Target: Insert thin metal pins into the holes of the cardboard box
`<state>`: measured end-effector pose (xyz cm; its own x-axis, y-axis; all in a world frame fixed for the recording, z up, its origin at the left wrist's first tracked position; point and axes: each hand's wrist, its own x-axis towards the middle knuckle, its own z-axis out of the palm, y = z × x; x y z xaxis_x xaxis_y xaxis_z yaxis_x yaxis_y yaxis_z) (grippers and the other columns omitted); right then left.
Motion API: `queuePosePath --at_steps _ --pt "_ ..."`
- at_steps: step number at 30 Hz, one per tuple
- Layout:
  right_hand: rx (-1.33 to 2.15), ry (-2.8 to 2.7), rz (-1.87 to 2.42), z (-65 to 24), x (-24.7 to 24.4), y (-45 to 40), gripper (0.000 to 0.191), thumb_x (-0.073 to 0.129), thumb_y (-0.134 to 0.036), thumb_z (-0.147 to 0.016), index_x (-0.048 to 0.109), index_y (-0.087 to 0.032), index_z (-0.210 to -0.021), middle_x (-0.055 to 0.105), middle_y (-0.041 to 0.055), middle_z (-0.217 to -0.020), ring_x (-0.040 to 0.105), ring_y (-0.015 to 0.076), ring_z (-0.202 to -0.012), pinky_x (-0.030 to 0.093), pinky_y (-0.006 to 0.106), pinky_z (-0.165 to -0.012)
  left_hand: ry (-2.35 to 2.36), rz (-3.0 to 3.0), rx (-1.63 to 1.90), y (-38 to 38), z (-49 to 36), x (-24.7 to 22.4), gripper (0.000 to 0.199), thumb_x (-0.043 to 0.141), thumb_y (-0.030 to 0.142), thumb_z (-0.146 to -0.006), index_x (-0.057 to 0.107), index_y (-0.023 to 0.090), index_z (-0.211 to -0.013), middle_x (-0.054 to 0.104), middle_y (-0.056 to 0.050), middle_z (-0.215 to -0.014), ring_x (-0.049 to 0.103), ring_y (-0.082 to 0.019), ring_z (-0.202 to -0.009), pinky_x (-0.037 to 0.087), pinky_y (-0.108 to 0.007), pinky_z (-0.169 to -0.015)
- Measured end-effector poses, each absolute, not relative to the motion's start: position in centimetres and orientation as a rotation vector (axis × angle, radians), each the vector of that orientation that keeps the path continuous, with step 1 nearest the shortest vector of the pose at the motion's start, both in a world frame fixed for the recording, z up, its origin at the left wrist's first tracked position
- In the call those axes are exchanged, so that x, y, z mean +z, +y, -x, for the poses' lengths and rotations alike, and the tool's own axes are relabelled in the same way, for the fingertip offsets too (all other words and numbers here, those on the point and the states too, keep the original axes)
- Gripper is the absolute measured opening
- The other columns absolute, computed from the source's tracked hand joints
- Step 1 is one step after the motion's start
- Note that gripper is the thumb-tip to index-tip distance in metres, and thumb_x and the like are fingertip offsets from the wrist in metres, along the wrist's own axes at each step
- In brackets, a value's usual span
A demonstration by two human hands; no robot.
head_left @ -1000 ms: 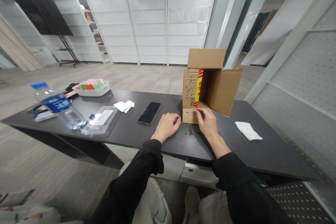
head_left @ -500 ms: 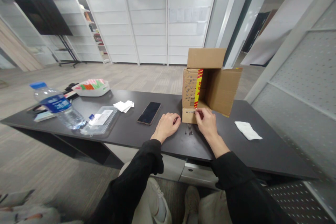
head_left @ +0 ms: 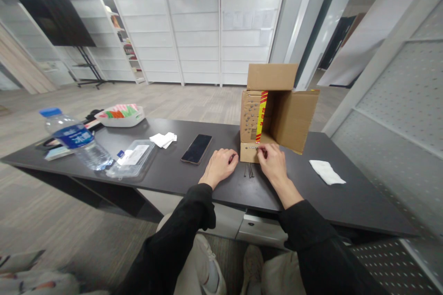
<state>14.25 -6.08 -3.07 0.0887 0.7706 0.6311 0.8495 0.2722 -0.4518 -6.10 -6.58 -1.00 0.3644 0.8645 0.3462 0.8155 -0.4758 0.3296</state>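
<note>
An open cardboard box (head_left: 290, 117) stands on its side on the dark desk, with round metal heads dotted over its left panel and a short row of them along the low front flap (head_left: 244, 153). My right hand (head_left: 273, 162) is pinched closed against that flap at the row's right end; whatever lies between its fingertips is hidden. Left of the flap, my left hand (head_left: 221, 165) rests on the desk with its fingers curled closed. Something small and dark shows at its fingertips, too small to name. Between my hands lie several long thin screws or nails (head_left: 249, 170).
Left of my hands lie a phone (head_left: 196, 149), a folded tissue (head_left: 164, 139), a clear plastic case (head_left: 133, 159) and a tilted water bottle (head_left: 78, 140). A white tray (head_left: 126, 121) sits farther back. Another tissue (head_left: 327, 172) is at right, near a perforated panel (head_left: 408, 87).
</note>
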Motion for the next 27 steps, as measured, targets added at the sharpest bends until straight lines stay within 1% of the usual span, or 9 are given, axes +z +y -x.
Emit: queuePosePath --at_steps 7,15,21,27 --pt "-0.113 -1.713 1.497 -14.18 -3.12 -6.13 0.022 0.048 -0.026 -0.089 0.069 -0.020 -0.091 0.069 0.0093 -0.092 0.059 0.0243 -0.086 0.038 0.036 -0.076 1.549 -2.513 0.742 -6.48 6.10 -1.06 0.024 0.044 0.031 -0.096 0.068 0.024 -0.094 0.071 -0.003 -0.089 0.061 -0.019 -0.087 0.041 -0.032 -0.079" --pt "-0.112 -1.739 1.515 -14.07 -3.04 -6.28 0.025 0.048 -0.025 -0.092 0.071 -0.019 -0.096 0.070 0.0080 -0.096 0.059 0.0226 -0.088 0.036 0.034 -0.077 1.537 -2.529 0.753 -6.51 6.12 -1.14 0.025 0.044 0.031 -0.096 0.068 0.024 -0.094 0.071 -0.002 -0.089 0.061 -0.019 -0.086 0.040 -0.031 -0.077" --pt "-0.109 -1.779 1.487 -13.92 -3.08 -6.31 0.024 0.049 -0.025 -0.093 0.072 -0.021 -0.096 0.069 0.0073 -0.096 0.060 0.0235 -0.094 0.035 0.035 -0.080 1.545 -2.524 0.754 -6.53 6.14 -1.08 0.023 0.045 0.031 -0.096 0.067 0.023 -0.093 0.071 -0.003 -0.089 0.061 -0.019 -0.086 0.039 -0.031 -0.077" --pt "-0.095 -1.812 1.469 -13.97 -3.31 -6.21 0.025 0.049 -0.025 -0.094 0.073 -0.022 -0.100 0.068 0.0072 -0.097 0.059 0.0230 -0.095 0.036 0.036 -0.082 1.543 -2.522 0.753 -6.49 6.15 -1.11 0.023 0.045 0.030 -0.096 0.067 0.023 -0.093 0.071 -0.002 -0.087 0.060 -0.019 -0.085 0.039 -0.031 -0.077"
